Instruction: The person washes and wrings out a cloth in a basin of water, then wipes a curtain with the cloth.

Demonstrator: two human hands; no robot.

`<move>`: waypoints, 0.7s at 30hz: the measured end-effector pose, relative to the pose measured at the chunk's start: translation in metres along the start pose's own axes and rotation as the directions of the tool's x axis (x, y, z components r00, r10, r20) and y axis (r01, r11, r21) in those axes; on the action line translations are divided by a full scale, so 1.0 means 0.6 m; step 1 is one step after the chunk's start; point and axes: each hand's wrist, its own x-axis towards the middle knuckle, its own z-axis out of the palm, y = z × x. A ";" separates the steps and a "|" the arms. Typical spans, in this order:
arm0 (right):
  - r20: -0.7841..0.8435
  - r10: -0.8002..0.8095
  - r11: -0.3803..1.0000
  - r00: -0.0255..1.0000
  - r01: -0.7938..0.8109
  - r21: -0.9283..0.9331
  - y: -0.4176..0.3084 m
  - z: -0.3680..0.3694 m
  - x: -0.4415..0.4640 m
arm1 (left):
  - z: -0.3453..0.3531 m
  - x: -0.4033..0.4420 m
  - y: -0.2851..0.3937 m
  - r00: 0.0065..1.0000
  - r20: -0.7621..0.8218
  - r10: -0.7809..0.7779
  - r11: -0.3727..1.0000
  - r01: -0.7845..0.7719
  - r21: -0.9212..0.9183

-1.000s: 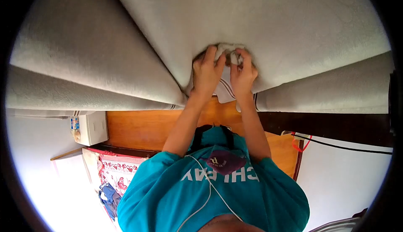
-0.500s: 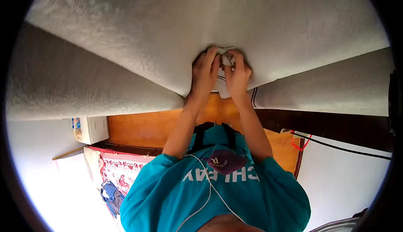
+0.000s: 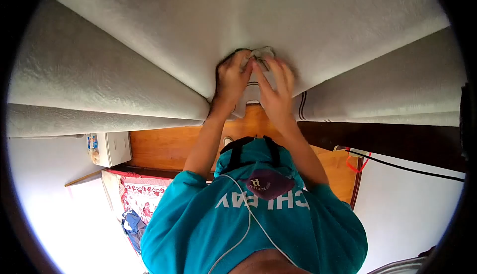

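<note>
A long grey curtain [image 3: 318,21] with a cloth-like sheen spreads across the upper view. Its fabric is bunched into a small knob of cloth [image 3: 262,53] at the centre. My left hand [image 3: 232,80] is closed with curled fingers on the left side of this bunch. From the right, my right hand [image 3: 278,88] pinches at the same cloth, its thumb reaching across toward the left fingers; it is slightly blurred. Below the hands hangs a narrow strip of the curtain with dark double lines. The fingertips are partly hidden in the folds.
A wooden floor [image 3: 159,147] lies below, with a white cabinet [image 3: 115,148] at the left. Red patterned bedding [image 3: 144,192] carries dark blue clothing [image 3: 132,227]. A black cable [image 3: 407,165] and a red loop [image 3: 356,167] are at the right.
Both hands have moved slightly up and left with the bunched cloth. My right thumb has shifted across toward my left fingers, and the curtain's side folds have shifted.
</note>
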 end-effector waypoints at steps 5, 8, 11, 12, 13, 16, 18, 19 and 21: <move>0.000 -0.057 0.978 0.998 0.056 0.200 0.075 0.075 -0.003 | -0.010 -0.009 -0.001 0.995 0.061 -0.074 0.997 0.075 -0.014; -0.029 -0.063 0.970 0.998 0.068 0.232 0.076 0.079 -0.008 | -0.024 -0.024 0.000 0.994 -0.039 0.100 0.995 -0.098 0.031; -0.046 -0.056 0.979 0.997 0.064 0.193 0.075 0.080 -0.014 | -0.027 -0.035 -0.027 0.848 0.185 0.497 0.837 -0.524 0.154; -0.064 -0.066 0.982 0.996 0.076 0.173 0.075 0.083 -0.011 | -0.026 -0.027 -0.037 0.850 0.181 0.494 0.839 -0.521 0.158; -0.059 -0.070 0.981 0.996 0.080 0.177 0.075 0.085 -0.011 | -0.025 -0.020 -0.052 0.821 0.224 0.525 0.809 -0.563 0.169; -0.096 -0.102 0.982 0.990 0.116 0.148 0.081 0.097 -0.010 | -0.017 -0.001 -0.087 0.766 0.240 0.596 0.755 -0.636 0.157; -0.102 -0.125 0.986 0.987 0.135 0.102 0.090 0.108 -0.019 | -0.013 -0.007 -0.105 0.746 0.209 0.633 0.733 -0.664 0.151; -0.106 -0.131 0.984 0.986 0.142 0.104 0.097 0.121 -0.035 | -0.008 -0.015 -0.119 0.738 0.233 0.634 0.723 -0.672 0.160; -0.036 -0.127 0.976 0.991 0.131 0.174 0.109 0.143 -0.072 | 0.005 -0.031 -0.144 0.723 0.256 0.642 0.707 -0.688 0.168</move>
